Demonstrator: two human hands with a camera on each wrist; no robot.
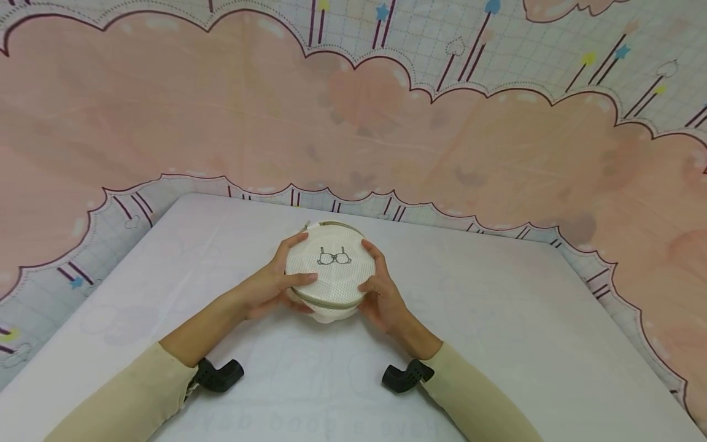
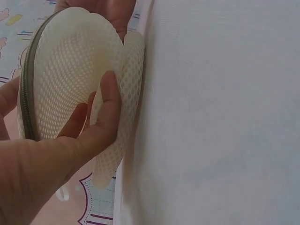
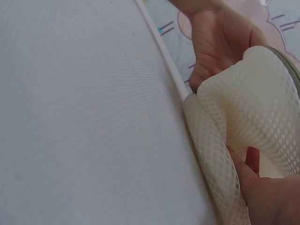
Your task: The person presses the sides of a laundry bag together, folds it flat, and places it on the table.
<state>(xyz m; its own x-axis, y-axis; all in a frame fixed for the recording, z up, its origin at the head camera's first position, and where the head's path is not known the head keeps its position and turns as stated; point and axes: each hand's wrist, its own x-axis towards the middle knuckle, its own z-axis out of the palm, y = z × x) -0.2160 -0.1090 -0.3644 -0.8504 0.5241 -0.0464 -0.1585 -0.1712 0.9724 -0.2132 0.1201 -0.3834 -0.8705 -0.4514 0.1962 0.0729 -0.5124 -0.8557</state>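
A round cream mesh laundry bag (image 1: pixel 331 276) with a bra-shaped print on its upper face and an olive zipper (image 1: pixel 328 302) round its rim is held over the middle of the table. My left hand (image 1: pixel 276 279) grips its left side, thumb lying on the printed face. On the opposite side my right hand (image 1: pixel 383 298) holds the rim with bent fingers. In the left wrist view, the left fingers (image 2: pixel 110 103) press into a fold of the mesh underside (image 2: pixel 70 70). The right wrist view shows right fingers (image 3: pixel 243 166) tucked into a similar fold; some fingertips are hidden.
A white-covered table (image 1: pixel 497 344) spreads beneath the hands. Behind it hangs a pink, cloud-patterned cloth (image 1: pixel 276 123). Black curved devices (image 1: pixel 221 376) are worn at both wrists, by the beige sleeves (image 1: pixel 127 393).
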